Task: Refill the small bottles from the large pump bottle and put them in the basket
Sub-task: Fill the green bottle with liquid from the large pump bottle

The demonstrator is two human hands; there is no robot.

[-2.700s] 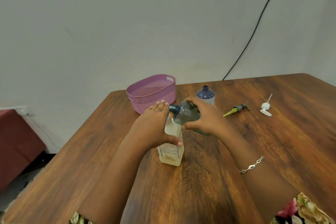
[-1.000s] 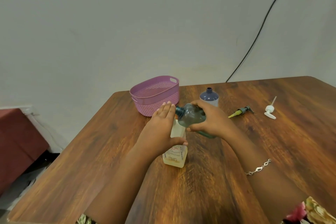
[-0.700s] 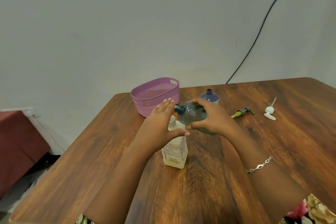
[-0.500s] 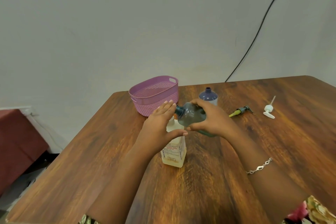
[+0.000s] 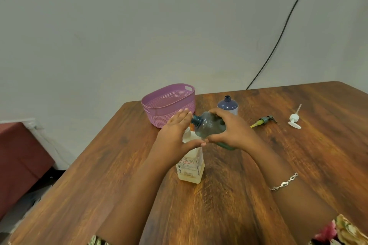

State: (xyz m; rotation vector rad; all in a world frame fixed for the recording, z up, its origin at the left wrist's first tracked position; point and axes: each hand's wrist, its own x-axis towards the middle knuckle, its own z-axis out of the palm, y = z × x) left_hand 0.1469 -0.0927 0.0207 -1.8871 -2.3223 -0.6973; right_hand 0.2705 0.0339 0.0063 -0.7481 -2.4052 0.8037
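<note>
Large bottle (image 5: 191,167), square and clear with a little yellowish liquid at its bottom, stands upright on the bench (image 5: 219,215), the nearest thing to me, its white neck bare. My left hand (image 5: 173,137) holds it at the shoulder, with the thumb curled across the front and the fingers reaching straight up behind the neck. My right hand (image 5: 235,131) grips a small grey-blue bottle (image 5: 209,125), fingers over its top and thumb underneath. That bottle hangs in the air tilted nearly on its side. Its open neck points left, close to my left fingers and just above the large bottle's neck; whether the two necks touch I cannot tell. Behind my left hand sits the purple basket (image 5: 159,106). Behind my right hand a dark blue bottle (image 5: 228,104) stands upright and uncapped. Off to the right, well apart from it, lie a green-tipped pump head (image 5: 262,121) and, farther right, a white pump head (image 5: 294,122). A black cable (image 5: 278,32) runs up the wall at the back.
</note>
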